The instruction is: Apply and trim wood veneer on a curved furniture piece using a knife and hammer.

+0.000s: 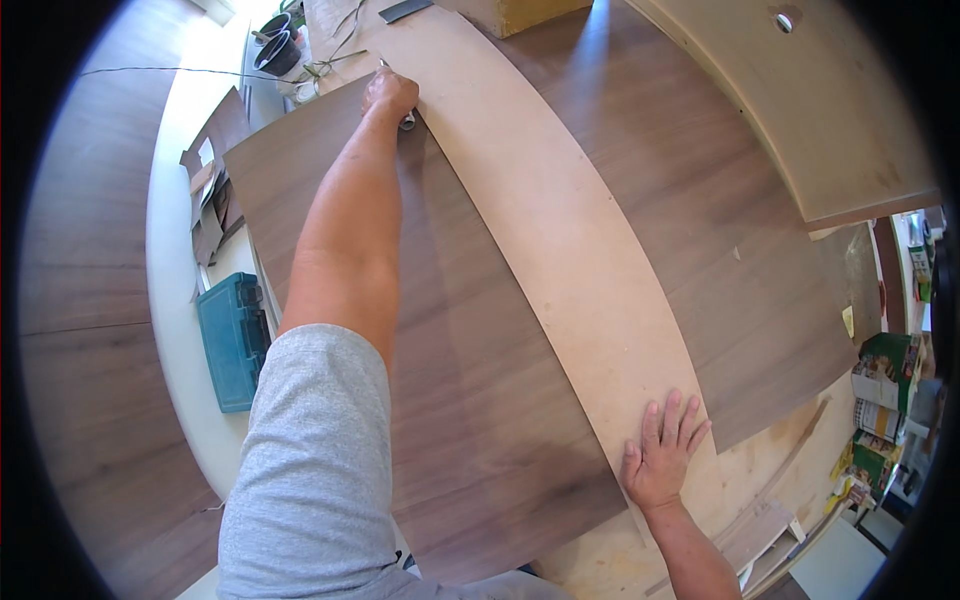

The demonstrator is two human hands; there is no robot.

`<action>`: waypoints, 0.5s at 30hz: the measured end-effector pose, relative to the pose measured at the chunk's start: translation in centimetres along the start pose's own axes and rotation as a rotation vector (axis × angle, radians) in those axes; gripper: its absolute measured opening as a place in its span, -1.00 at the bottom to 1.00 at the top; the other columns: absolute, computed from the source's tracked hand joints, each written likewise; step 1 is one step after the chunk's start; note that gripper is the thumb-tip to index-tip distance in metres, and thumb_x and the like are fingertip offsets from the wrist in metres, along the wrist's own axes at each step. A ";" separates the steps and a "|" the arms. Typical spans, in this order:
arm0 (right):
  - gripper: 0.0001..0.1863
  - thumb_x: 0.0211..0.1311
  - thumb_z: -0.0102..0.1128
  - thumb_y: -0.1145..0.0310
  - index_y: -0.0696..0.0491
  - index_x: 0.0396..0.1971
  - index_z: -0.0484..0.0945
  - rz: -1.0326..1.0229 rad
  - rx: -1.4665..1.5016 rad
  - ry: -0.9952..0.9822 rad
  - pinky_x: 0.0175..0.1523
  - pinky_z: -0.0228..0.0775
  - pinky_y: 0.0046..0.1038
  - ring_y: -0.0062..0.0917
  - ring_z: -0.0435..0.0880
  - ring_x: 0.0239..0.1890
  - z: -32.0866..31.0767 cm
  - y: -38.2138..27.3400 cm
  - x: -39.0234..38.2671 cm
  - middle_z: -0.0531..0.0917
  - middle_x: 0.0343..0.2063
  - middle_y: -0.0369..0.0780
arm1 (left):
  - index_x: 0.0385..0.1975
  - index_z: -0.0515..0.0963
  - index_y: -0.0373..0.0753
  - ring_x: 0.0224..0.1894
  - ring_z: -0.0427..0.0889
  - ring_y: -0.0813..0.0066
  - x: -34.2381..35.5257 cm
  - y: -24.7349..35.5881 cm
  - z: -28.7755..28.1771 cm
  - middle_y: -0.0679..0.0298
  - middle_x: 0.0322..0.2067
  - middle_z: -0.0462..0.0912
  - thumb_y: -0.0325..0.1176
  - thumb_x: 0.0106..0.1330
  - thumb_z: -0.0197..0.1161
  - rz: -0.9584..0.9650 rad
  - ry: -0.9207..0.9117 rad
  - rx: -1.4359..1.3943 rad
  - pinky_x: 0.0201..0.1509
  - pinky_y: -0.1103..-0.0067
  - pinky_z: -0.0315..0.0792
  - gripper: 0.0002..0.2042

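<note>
Two bare hands work at the pale strip [570,240]: your left hand [391,93] clenches a mostly hidden small tool [407,122] at the strip's left edge, toward its far end, while your right hand [664,455] grips nothing, fingers spread on its near end. Brown wood-grain sheeting [480,400] shows along both sides of the strip.

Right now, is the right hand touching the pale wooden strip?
Touching: the head view shows the right hand flat, fingers spread, on the near end of the pale wooden strip.
</note>
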State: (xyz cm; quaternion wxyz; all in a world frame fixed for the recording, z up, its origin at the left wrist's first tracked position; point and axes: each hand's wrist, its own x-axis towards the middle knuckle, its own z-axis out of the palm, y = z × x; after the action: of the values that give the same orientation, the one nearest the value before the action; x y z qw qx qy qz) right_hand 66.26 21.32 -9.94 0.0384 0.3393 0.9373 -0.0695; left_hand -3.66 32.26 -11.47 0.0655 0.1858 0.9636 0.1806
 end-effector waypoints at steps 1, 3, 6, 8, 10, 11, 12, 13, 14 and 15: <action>-0.32 0.50 -0.18 -0.01 -0.01 0.51 0.18 -0.005 0.003 0.006 0.48 -0.54 0.41 0.27 -0.18 0.56 -0.1 0.0 0.0 0.03 0.56 0.04 | 0.25 0.45 -0.35 0.32 0.54 0.02 0.1 -0.2 -0.2 -0.08 0.23 0.57 -0.30 0.30 0.11 -0.001 0.008 0.001 0.39 0.28 0.41 -0.49; -0.32 0.50 -0.18 -0.01 0.00 0.50 0.18 0.011 0.002 -0.027 0.48 -0.54 0.42 0.27 -0.18 0.56 0.0 0.0 0.0 0.03 0.56 0.05 | 0.27 0.43 -0.34 0.33 0.52 0.00 -0.6 0.2 -0.1 -0.08 0.25 0.56 -0.30 0.31 0.10 -0.009 -0.039 0.026 0.38 0.28 0.41 -0.49; -0.32 0.49 -0.18 0.00 0.02 0.50 0.19 0.003 0.005 -0.015 0.48 -0.55 0.42 0.28 -0.17 0.56 0.1 -0.1 0.0 0.04 0.55 0.06 | 0.26 0.42 -0.35 0.34 0.51 0.00 -1.7 0.0 -0.2 -0.08 0.25 0.55 -0.31 0.31 0.10 -0.015 -0.001 0.001 0.38 0.29 0.41 -0.49; -0.32 0.49 -0.18 0.00 0.02 0.50 0.19 0.001 0.006 -0.013 0.48 -0.55 0.42 0.28 -0.17 0.56 -0.1 -0.1 0.0 0.04 0.55 0.06 | 0.24 0.44 -0.34 0.34 0.51 -0.01 -2.1 0.0 -1.0 -0.09 0.24 0.56 -0.34 0.30 0.10 0.013 0.010 -0.027 0.39 0.29 0.41 -0.51; -0.32 0.49 -0.19 0.00 0.02 0.50 0.19 0.005 0.003 -0.020 0.48 -0.55 0.43 0.28 -0.18 0.56 -0.1 0.1 -0.3 0.03 0.55 0.06 | 0.24 0.44 -0.34 0.34 0.51 0.01 -3.2 0.9 -1.5 -0.08 0.25 0.56 -0.35 0.29 0.11 -0.011 -0.086 -0.059 0.39 0.30 0.41 -0.51; -0.31 0.49 -0.18 0.00 0.02 0.50 0.18 0.002 -0.002 -0.012 0.48 -0.56 0.43 0.28 -0.18 0.56 -0.1 0.1 -0.3 0.03 0.55 0.06 | 0.24 0.44 -0.34 0.34 0.51 0.01 -3.4 1.0 -1.7 -0.08 0.25 0.56 -0.35 0.29 0.11 -0.013 -0.082 -0.058 0.39 0.30 0.41 -0.51; -0.31 0.49 -0.17 0.01 0.02 0.50 0.18 -0.001 -0.008 -0.005 0.48 -0.56 0.43 0.28 -0.18 0.56 0.0 0.1 -0.3 0.03 0.55 0.06 | 0.24 0.44 -0.33 0.34 0.51 0.01 -3.6 1.0 -1.7 -0.08 0.25 0.55 -0.35 0.29 0.11 -0.023 -0.098 -0.047 0.39 0.30 0.41 -0.51; -0.31 0.49 -0.17 0.01 0.02 0.50 0.18 -0.005 -0.007 -0.004 0.48 -0.56 0.43 0.28 -0.18 0.56 0.0 0.0 -0.4 0.03 0.55 0.06 | 0.24 0.44 -0.31 0.34 0.51 0.01 -3.9 1.1 -1.7 -0.08 0.25 0.55 -0.35 0.28 0.11 -0.033 -0.115 -0.038 0.38 0.30 0.41 -0.51; -0.31 0.48 -0.16 0.01 0.02 0.50 0.18 -0.005 -0.002 -0.007 0.48 -0.57 0.43 0.28 -0.19 0.57 -0.1 -0.1 -0.4 0.03 0.56 0.06 | 0.24 0.44 -0.31 0.34 0.51 0.01 -4.2 0.8 -1.6 -0.08 0.25 0.55 -0.35 0.28 0.11 -0.038 -0.111 -0.037 0.38 0.30 0.41 -0.51; -0.31 0.48 -0.16 0.02 0.02 0.51 0.18 -0.005 0.004 -0.010 0.47 -0.57 0.43 0.27 -0.20 0.57 -0.1 -0.1 -0.4 0.02 0.56 0.06 | 0.25 0.44 -0.31 0.34 0.51 0.00 -4.5 0.4 -1.5 -0.09 0.26 0.55 -0.35 0.28 0.12 -0.031 -0.096 -0.046 0.39 0.29 0.41 -0.50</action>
State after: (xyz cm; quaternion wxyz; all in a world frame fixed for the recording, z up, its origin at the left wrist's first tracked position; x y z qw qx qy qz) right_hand 66.51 20.97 -9.74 0.0422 0.3365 0.9379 -0.0733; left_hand 0.36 30.42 -9.63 0.1189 0.1776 0.9577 0.1927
